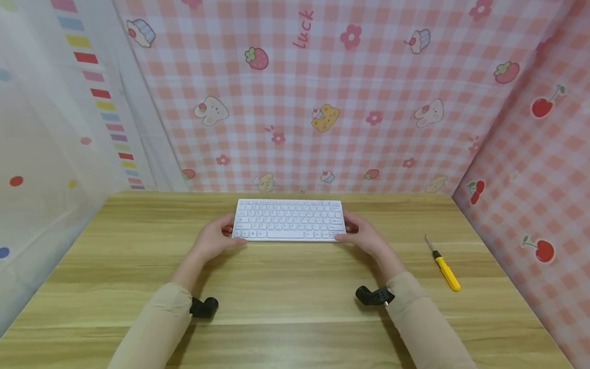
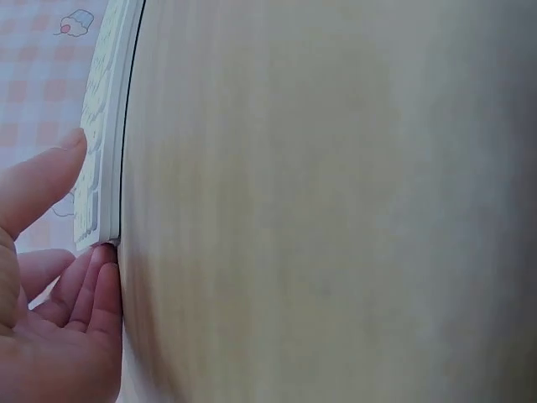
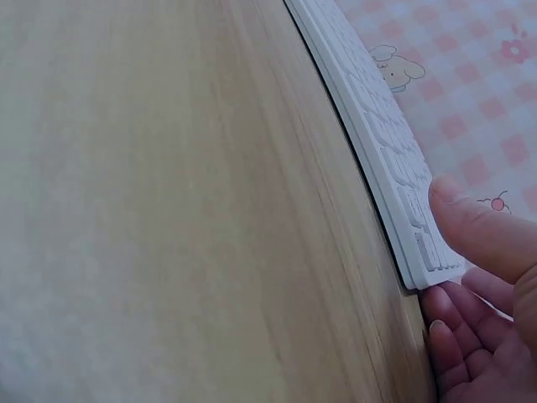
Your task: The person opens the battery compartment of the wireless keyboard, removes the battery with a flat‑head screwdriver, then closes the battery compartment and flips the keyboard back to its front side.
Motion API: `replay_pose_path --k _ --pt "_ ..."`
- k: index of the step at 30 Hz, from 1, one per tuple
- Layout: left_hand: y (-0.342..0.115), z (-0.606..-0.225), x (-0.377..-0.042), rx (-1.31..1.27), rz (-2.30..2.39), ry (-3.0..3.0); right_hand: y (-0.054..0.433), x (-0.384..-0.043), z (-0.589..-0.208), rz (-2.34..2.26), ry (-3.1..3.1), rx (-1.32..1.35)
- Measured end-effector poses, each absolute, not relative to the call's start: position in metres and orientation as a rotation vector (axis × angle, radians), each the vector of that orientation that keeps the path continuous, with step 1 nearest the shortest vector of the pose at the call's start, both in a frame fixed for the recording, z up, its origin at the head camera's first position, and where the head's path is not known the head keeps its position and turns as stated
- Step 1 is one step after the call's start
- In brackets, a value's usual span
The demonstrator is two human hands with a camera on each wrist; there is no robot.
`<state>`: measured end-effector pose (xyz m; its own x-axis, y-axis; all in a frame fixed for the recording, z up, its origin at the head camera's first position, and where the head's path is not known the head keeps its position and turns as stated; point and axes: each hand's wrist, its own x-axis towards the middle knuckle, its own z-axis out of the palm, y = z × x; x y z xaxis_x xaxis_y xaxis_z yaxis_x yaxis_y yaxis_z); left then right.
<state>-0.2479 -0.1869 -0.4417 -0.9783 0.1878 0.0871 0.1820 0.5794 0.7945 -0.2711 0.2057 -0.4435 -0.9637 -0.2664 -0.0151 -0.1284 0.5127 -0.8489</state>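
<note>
A white keyboard (image 1: 289, 220) lies flat at the far middle of the wooden table, its long side facing me. At its left end is my left hand (image 1: 215, 237), thumb over the near corner and fingers curled against the short edge. My right hand (image 1: 364, 234) grips the other end in the same way. Seen in the left wrist view, the fingertips (image 2: 102, 256) meet the lower edge of the keyboard's end. In the right wrist view the thumb (image 3: 470, 222) is above the keys, with the other fingers bent at the end and partly under it.
To the right on the table (image 1: 295, 302) lies a screwdriver (image 1: 446, 269) with a yellow handle, its shaft pointing away. A pink checked cloth (image 1: 295, 92) hangs behind the table's far edge, with more patterned cloth at both sides. Each sleeved wrist wears a black camera mount (image 1: 204, 308).
</note>
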Motion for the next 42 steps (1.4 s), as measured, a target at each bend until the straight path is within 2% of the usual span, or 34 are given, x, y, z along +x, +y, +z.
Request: replay_pose_path --k 9,21,42 --pt "-0.19 -0.442 -0.244 0.425 1.318 2.819 0.211 -0.261 -0.444 -1.548 2.538 -0.365" --pt "-0.199 -0.446 -0.235 0.532 1.326 2.724 0.218 -0.246 -0.45 -1.268 2.704 -0.524" --pt "-0.204 -0.437 -0.204 0.561 1.393 2.581 0.232 -0.215 -0.45 -1.199 2.698 -0.652"
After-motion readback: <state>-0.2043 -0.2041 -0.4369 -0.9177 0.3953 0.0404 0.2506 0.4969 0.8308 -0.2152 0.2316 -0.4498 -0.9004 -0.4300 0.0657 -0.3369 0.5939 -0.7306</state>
